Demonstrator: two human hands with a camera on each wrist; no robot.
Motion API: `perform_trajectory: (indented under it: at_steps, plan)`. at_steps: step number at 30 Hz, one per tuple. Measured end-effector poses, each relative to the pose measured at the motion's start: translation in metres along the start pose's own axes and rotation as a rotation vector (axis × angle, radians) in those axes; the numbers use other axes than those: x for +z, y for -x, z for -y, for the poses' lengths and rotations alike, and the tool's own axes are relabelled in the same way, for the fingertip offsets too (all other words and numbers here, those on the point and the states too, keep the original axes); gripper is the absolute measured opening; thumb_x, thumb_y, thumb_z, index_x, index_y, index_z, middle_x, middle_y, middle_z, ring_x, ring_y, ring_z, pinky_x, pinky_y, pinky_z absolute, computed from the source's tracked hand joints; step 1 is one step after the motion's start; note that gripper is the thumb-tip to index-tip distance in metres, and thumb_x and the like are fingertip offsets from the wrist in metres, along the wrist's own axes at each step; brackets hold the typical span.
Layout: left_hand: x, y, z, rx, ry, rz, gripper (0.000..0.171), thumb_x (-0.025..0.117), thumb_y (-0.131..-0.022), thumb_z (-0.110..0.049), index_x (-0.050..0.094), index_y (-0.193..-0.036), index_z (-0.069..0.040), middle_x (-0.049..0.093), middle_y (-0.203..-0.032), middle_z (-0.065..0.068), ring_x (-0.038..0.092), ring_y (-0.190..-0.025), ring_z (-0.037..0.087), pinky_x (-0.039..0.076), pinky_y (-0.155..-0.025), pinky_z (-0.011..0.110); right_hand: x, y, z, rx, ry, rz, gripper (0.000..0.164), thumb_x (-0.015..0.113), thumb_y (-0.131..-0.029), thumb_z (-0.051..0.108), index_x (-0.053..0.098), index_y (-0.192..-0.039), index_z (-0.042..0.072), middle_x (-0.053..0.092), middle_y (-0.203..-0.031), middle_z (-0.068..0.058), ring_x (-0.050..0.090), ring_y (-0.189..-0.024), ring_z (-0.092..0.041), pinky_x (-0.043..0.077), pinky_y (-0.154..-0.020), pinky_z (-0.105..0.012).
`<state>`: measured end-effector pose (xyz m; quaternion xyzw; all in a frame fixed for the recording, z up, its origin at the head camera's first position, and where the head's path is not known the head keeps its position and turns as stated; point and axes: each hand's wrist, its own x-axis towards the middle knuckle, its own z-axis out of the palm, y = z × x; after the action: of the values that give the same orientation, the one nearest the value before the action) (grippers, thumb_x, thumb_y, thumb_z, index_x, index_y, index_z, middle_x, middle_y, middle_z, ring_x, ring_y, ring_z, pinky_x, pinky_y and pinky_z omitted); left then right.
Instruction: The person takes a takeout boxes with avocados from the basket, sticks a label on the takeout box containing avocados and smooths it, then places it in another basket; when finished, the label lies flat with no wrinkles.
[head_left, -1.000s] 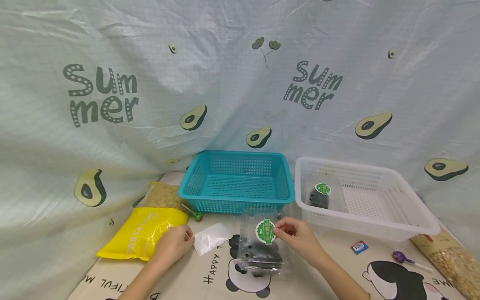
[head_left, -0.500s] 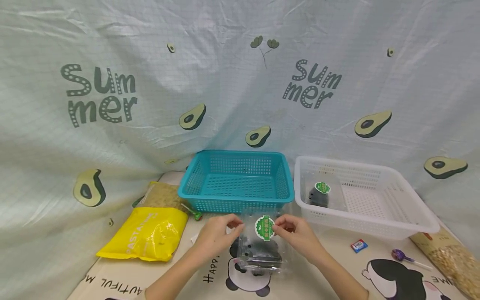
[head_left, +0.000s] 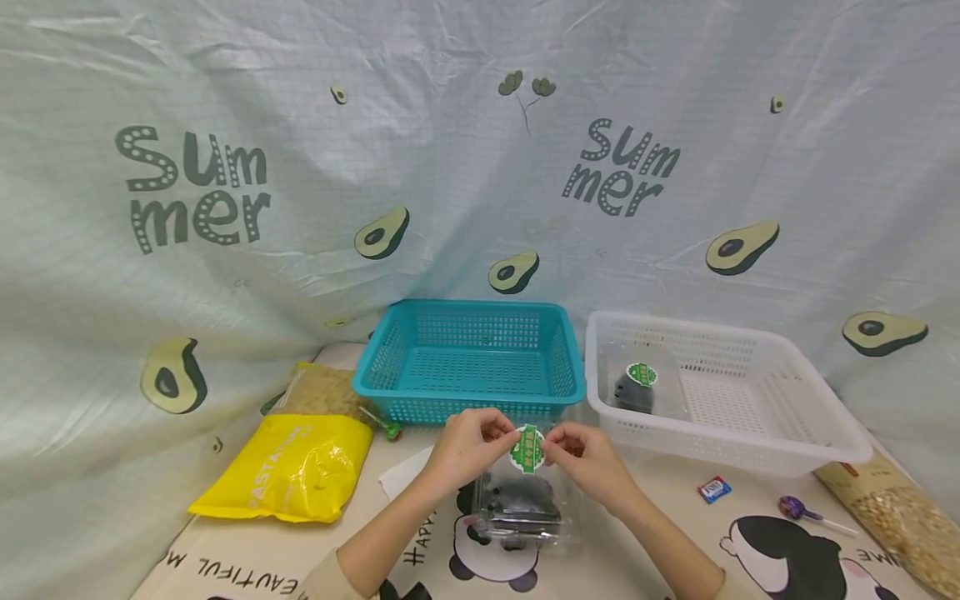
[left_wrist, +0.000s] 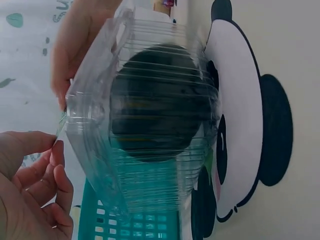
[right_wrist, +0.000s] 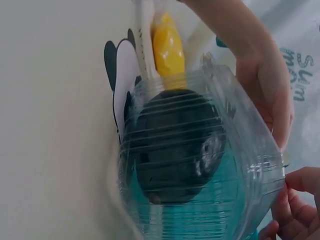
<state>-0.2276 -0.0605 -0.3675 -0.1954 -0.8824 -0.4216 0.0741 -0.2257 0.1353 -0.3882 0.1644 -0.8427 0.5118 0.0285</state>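
Observation:
Both my hands pinch a round green-and-white sticker (head_left: 528, 450) by its edges: the left hand (head_left: 471, 450) at its left side, the right hand (head_left: 588, 462) at its right. Directly beneath lies a clear plastic clamshell box (head_left: 567, 507), its lid down, with a dark oval item (right_wrist: 177, 145) inside. In the left wrist view the sticker appears edge-on, close to the lid; whether it touches there I cannot tell. A white backing sheet (head_left: 401, 473) lies on the table, partly behind my left forearm.
Behind the box stand a teal basket (head_left: 468, 404) and a white basket (head_left: 720, 442) containing a similar stickered box (head_left: 667, 392). Left are a yellow pasta bag (head_left: 288, 467) and a green lollipop (head_left: 392, 430). A small candy (head_left: 714, 489), purple lollipop (head_left: 795, 507) and grain bag (head_left: 896, 521) lie right.
My left hand has let go of the white sheet and moved right to the sticker's left edge, pinching it. My right hand kept its pinch on the sticker.

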Motion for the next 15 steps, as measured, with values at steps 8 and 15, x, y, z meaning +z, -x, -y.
perform_trajectory:
  at_steps: [8, 15]
  plan:
    - [0.011, -0.006, 0.003, -0.016, -0.233, 0.011, 0.014, 0.065, -0.079, -0.031, 0.065, -0.075, -0.017, 0.052, -0.054, -0.012, 0.042, -0.043, 0.004, 0.034, -0.039, 0.021, 0.004, -0.006, -0.007, -0.039, 0.264, -0.096, 0.014, 0.068, -0.075, 0.014, 0.061, -0.063, 0.017, 0.046, -0.056, 0.008, 0.040, -0.060, -0.010, 0.033, -0.053, -0.022]
    - [0.019, -0.008, 0.008, 0.046, -0.388, -0.053, 0.013, 0.068, -0.074, -0.031, 0.064, -0.072, -0.019, 0.051, -0.053, -0.014, 0.041, -0.044, 0.001, 0.032, -0.041, 0.019, 0.008, -0.010, -0.014, -0.055, 0.354, -0.116, 0.019, 0.071, -0.070, 0.014, 0.057, -0.058, 0.019, 0.044, -0.052, 0.011, 0.038, -0.062, -0.009, 0.031, -0.057, -0.024]
